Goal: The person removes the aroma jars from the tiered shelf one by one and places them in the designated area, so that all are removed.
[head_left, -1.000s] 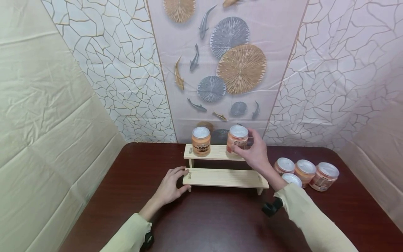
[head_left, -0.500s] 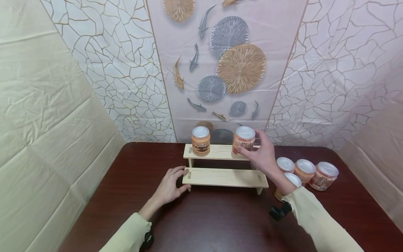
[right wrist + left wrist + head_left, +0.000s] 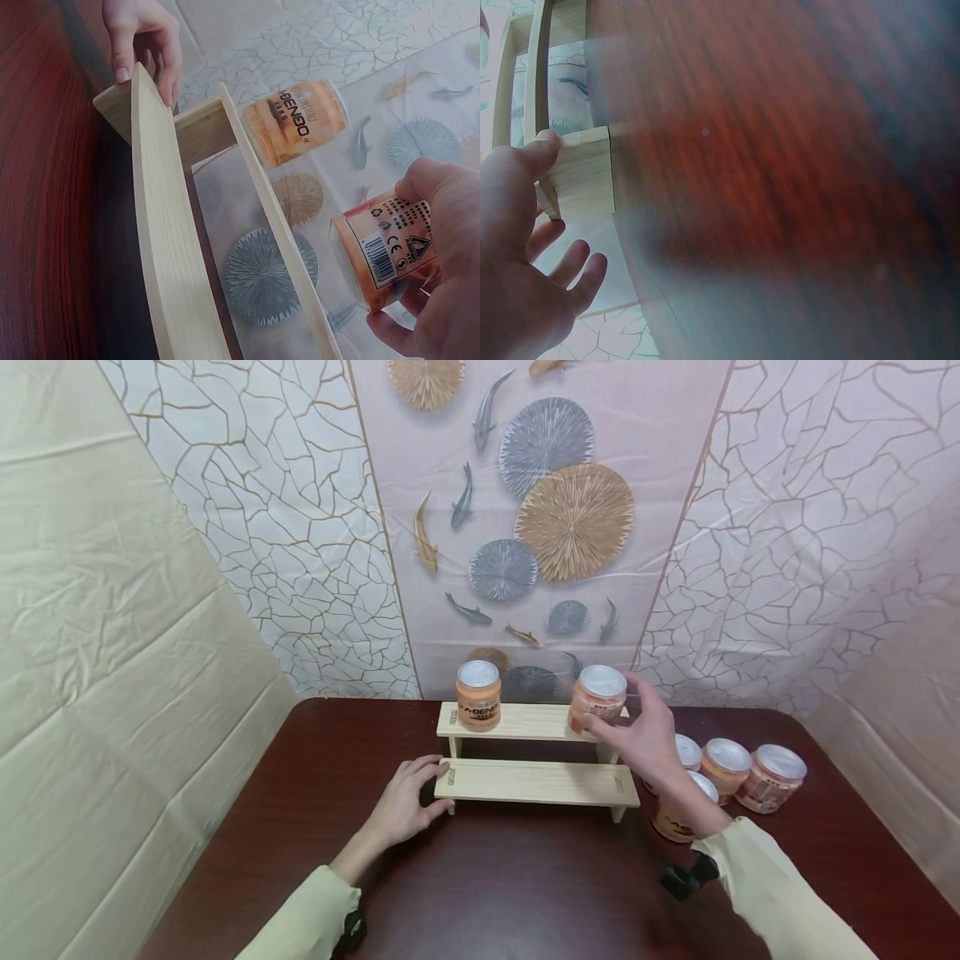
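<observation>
My right hand (image 3: pixel 647 731) grips an orange-labelled jar (image 3: pixel 598 693) with a silvery lid, thumb on one side and fingers on the other. It is at the right end of the upper board; in the right wrist view a narrow gap shows between the jar's base (image 3: pixel 351 270) and the board. A similar jar (image 3: pixel 478 697) stands upright at that board's left end. My left hand (image 3: pixel 405 802) pinches the left end of the lower board of the two-step wooden shelf (image 3: pixel 536 782). In the left wrist view, the thumb (image 3: pixel 540 154) lies on the board's edge.
Several more jars (image 3: pixel 772 781) stand grouped on the dark red-brown table (image 3: pixel 525 885), right of the shelf, partly behind my right forearm. A patterned cloth (image 3: pixel 315 527) hangs behind the table, and plain cream cloth (image 3: pixel 112 693) hangs at the left.
My right hand has carried the jar rightward along the upper board, away from the jar at the left end. The left hand has stayed on the shelf.
</observation>
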`<state>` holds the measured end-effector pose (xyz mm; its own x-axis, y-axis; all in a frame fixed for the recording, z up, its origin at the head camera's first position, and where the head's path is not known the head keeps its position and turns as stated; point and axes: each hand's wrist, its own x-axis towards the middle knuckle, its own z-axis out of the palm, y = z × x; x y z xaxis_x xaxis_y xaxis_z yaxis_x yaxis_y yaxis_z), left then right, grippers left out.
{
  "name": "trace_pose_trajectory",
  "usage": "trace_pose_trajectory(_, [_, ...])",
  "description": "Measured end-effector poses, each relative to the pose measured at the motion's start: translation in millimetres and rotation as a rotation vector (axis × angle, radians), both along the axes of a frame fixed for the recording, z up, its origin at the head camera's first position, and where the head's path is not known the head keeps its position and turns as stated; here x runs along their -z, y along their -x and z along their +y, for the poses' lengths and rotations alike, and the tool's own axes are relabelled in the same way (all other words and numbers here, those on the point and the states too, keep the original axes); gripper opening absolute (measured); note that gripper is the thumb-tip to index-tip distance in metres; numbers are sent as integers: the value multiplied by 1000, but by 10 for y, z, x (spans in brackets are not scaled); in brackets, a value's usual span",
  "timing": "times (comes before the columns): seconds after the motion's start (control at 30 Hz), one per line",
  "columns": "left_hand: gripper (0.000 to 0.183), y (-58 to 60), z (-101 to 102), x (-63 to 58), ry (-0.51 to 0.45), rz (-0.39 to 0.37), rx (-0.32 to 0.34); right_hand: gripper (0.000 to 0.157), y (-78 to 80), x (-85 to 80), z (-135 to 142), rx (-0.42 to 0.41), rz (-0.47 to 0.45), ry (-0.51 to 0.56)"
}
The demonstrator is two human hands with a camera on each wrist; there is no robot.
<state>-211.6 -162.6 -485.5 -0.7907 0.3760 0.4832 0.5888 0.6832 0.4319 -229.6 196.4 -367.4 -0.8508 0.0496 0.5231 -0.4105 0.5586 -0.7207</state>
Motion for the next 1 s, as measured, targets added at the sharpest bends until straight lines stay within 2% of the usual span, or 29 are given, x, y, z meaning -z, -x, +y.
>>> trace_pose_trajectory(0.27, [54,-1,-1,-16,0,-2,4,68,-84,-10,95,31,-6,-3])
trace_pose_trajectory(0.57, [54,-9,11,-21,6,-26,-12,74,-192,-2,229,75,-20,-27])
trace_pose_trajectory(1.0, [55,-5,2,6,9,-14,-12,73,-347,9,406,67,-14,-22])
